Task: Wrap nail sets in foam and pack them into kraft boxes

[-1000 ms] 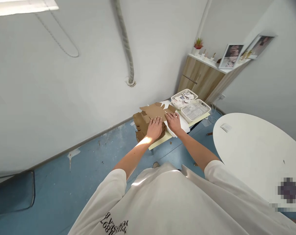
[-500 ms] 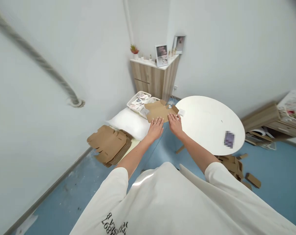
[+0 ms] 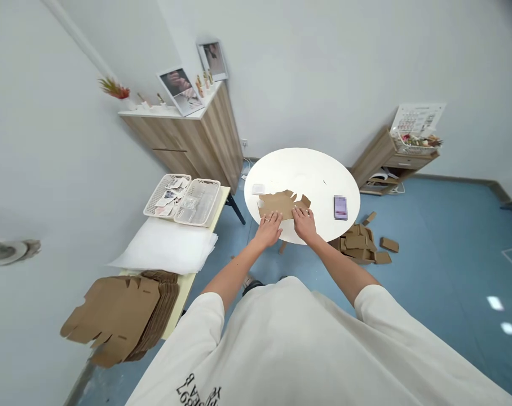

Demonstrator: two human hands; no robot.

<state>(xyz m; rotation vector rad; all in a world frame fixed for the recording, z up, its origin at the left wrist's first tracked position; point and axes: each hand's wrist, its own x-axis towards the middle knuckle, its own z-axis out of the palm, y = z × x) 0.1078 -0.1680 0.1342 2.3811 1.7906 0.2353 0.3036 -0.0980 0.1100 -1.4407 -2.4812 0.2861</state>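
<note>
A flat, unfolded cardboard box (image 3: 278,204) with cut flaps is at the left side of the round white table (image 3: 319,169). My left hand (image 3: 268,229) grips its near edge with the fingers on top. Farther right along the same edge, my right hand (image 3: 304,223) holds it near a raised flap. Both thumbs are mostly hidden. Whether the cardboard rests fully on the tabletop or is just above it, I cannot tell. A small white item (image 3: 258,189) lies just behind its left end, and a phone (image 3: 340,208) with a blurred screen lies to the right.
At left, a pale side table (image 3: 184,290) bears a stack of flat cardboard boxes (image 3: 116,310), white sheets (image 3: 167,245) and two white baskets (image 3: 199,203). Folded cardboard boxes (image 3: 360,243) lie on the floor at right. Wooden cabinets (image 3: 188,146) stand along the walls.
My view has swung right. Both hands have carried the cardboard box from beside the baskets to the round table, still gripping its near edge.
</note>
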